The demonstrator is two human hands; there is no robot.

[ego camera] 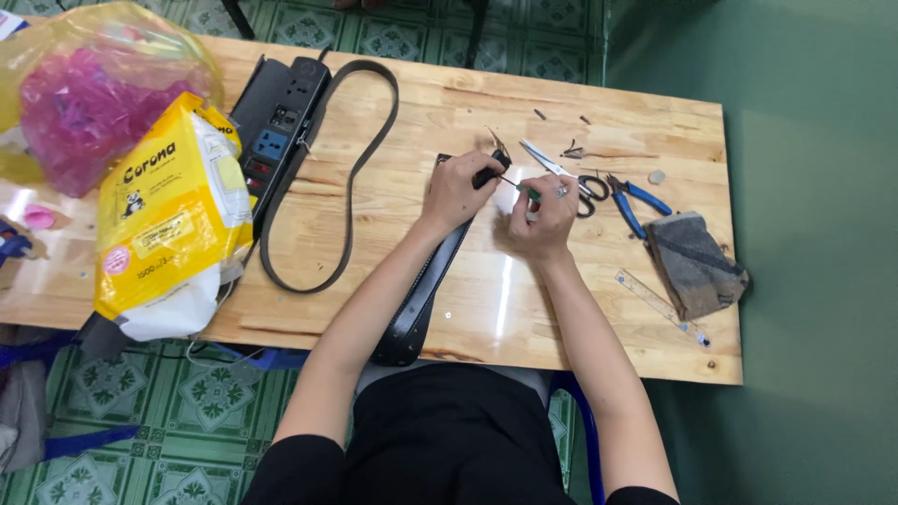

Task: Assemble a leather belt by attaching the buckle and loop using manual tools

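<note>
The left hand is closed around the end of a black belt, pinning it near the middle of the wooden desk. The belt runs from that hand back to the near edge of the desk and hangs over it. The right hand has its fingers pinched shut on a small green-handled screwdriver, whose thin tip points at the belt end held by the left hand; whether the tip touches it cannot be told.

Just beyond the right hand lie scissors with black handles, and beside them, toward the right edge, blue-handled pliers. A grey folded cloth sits at the right edge, with a clear ruler beside it nearer the near right corner. A second belt, looped, lies left of centre, partly over a black power strip near the far edge. At the left edge stand a yellow packet of tissues and, in the far left corner, a plastic bag with pink contents.
</note>
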